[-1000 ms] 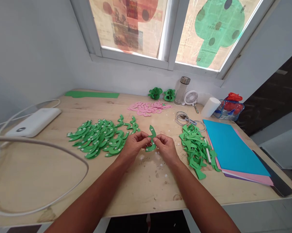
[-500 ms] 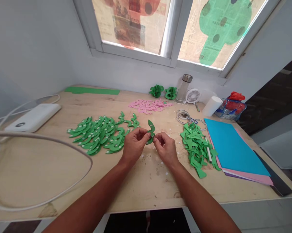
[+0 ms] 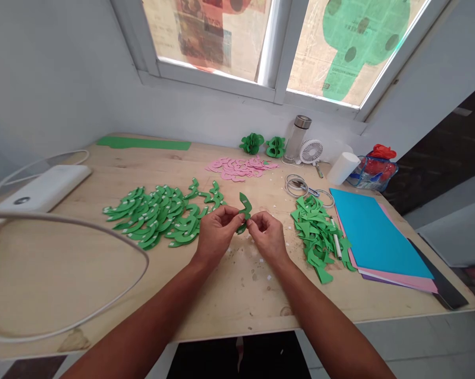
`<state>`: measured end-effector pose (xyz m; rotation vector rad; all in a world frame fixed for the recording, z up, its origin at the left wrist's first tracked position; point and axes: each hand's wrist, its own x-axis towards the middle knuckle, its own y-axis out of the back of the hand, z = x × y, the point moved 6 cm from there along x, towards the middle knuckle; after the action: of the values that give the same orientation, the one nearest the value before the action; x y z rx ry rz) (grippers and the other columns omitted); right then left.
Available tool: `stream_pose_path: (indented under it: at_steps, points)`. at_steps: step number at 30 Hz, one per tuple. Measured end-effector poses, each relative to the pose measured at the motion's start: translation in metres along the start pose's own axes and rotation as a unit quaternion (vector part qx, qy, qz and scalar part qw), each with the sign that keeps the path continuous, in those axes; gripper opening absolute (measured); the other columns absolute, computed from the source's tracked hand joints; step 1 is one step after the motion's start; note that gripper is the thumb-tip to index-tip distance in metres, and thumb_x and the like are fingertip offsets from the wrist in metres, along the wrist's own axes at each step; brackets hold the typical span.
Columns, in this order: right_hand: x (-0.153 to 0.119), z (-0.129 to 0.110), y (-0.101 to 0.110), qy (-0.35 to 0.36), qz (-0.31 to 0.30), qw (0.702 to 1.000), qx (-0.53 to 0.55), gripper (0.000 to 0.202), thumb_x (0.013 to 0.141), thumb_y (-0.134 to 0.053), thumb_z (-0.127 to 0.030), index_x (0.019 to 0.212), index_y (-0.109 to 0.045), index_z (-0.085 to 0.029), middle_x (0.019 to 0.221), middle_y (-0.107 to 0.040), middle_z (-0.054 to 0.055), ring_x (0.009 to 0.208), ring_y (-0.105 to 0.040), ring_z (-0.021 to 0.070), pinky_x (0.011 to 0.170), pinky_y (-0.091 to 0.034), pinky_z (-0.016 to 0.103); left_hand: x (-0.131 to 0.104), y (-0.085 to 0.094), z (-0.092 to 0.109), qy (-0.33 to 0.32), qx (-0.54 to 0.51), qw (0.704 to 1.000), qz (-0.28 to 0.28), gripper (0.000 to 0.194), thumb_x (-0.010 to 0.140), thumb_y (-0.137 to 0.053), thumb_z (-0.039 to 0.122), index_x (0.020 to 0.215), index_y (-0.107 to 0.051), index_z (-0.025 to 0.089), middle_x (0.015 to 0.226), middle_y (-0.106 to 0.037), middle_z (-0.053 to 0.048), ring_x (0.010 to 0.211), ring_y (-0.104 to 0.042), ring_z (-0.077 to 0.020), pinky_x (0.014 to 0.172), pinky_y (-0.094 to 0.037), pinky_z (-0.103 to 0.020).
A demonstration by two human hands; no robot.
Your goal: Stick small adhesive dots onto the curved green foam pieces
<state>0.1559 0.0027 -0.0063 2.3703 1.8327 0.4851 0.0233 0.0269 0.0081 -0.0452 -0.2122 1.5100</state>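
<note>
A wavy green paper cutout [image 3: 244, 202] with small pale patches is held up over the middle of the table. My left hand [image 3: 218, 231] pinches its left edge between thumb and fingers. My right hand [image 3: 266, 232] is closed at its right edge, thumb and fingertip pressed on the cutout; the fingertips partly hide its middle. To the left lies a spread of similar green cutouts [image 3: 158, 210] bearing whitish patches. On the right is a heap of green paper scraps [image 3: 314, 231] with a white pen [image 3: 337, 245] lying on it.
Pink cutouts [image 3: 237, 168] and two green paper ornaments [image 3: 252, 143] lie toward the wall, near a bottle [image 3: 296, 139] and small fan [image 3: 311, 151]. Blue sheets [image 3: 379, 234] are at right. A power bank [image 3: 43, 188] and looping cable [image 3: 142, 252] occupy the left.
The view has shifted slightly. My right fingertips have moved a little further onto the green cutout, which my left hand still pinches.
</note>
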Motion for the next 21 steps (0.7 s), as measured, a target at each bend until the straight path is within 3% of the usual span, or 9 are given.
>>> stream_pose_path:
  at_steps: [9, 21]
  points:
    - [-0.0010, -0.0038, 0.0015, 0.000, -0.004, 1.000, -0.001, 0.015, 0.075, -0.053, -0.031, 0.070, -0.056, -0.018, 0.060, -0.058, -0.001, 0.051, -0.049, 0.0107, 0.050, -0.039, 0.023, -0.0002, -0.0009, -0.0001, 0.032, -0.039, 0.999, 0.001, 0.013, 0.063, -0.071, 0.022, 0.066, -0.060, 0.015, 0.061, -0.063, 0.001, 0.057, -0.059, -0.0119, 0.057, -0.046, -0.023]
    - [0.0009, -0.0013, 0.0025, -0.004, -0.001, 1.000, -0.015, 0.007, 0.071, -0.052, -0.024, 0.066, -0.054, -0.019, 0.056, -0.054, -0.003, 0.050, -0.047, 0.0105, 0.050, -0.038, 0.022, -0.0005, -0.0016, -0.0008, 0.028, -0.011, 1.000, 0.000, 0.013, 0.061, -0.071, 0.022, 0.064, -0.060, 0.015, 0.060, -0.062, 0.001, 0.058, -0.060, -0.0126, 0.058, -0.047, -0.024]
